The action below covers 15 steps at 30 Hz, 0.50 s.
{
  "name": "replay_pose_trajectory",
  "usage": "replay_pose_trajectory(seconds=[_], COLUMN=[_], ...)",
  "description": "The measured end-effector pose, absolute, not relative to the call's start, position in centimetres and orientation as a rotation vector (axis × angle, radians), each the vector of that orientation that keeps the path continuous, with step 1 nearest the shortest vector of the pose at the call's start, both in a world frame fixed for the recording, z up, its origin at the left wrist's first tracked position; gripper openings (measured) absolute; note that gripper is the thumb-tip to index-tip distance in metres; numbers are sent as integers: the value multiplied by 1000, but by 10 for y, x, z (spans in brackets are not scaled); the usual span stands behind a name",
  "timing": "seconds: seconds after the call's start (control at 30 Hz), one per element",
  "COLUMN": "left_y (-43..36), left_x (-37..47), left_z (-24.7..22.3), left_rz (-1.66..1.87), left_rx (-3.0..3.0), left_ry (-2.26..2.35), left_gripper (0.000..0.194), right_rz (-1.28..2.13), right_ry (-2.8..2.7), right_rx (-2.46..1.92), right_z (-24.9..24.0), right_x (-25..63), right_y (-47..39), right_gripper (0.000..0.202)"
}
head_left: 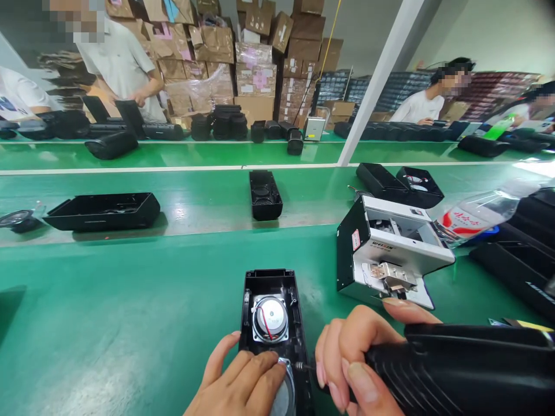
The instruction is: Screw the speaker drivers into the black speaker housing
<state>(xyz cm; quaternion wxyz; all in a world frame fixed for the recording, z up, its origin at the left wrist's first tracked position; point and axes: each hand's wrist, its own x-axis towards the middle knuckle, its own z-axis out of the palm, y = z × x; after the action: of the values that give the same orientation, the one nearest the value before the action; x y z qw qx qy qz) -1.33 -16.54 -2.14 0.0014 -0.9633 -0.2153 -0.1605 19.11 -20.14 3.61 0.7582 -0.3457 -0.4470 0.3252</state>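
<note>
Left hand (pixel 243 384) rests on speaker housing (pixel 271 323), fingers over lower driver (pixel 284 398). Right hand (pixel 355 358) just right of housing, gripping electric screwdriver (pixel 455 370); bit (pixel 303 366) touches housing's right edge beside left fingertips. Upper driver (pixel 269 318) sits in housing, just beyond left hand. Screw feeder (pixel 390 254) beyond right hand, near. Water bottle (pixel 477 214) right of feeder. Further beyond both hands, on conveyor: small housing (pixel 264 193) centre, long housing (pixel 104 211) far left.
</note>
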Motion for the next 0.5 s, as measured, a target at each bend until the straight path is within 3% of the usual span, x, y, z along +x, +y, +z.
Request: replay_pose_trajectory(seconds=[0.5], left_y=[-167], left_x=[-11], left_z=[-19], left_rz=[-643], left_rx=[-3051], left_ry=[-744], left_gripper=[35], right_rz=[716], right_ry=[-1040], right_rx=[-810], right_z=[23], right_x=[191], right_y=[-202], right_gripper=[39])
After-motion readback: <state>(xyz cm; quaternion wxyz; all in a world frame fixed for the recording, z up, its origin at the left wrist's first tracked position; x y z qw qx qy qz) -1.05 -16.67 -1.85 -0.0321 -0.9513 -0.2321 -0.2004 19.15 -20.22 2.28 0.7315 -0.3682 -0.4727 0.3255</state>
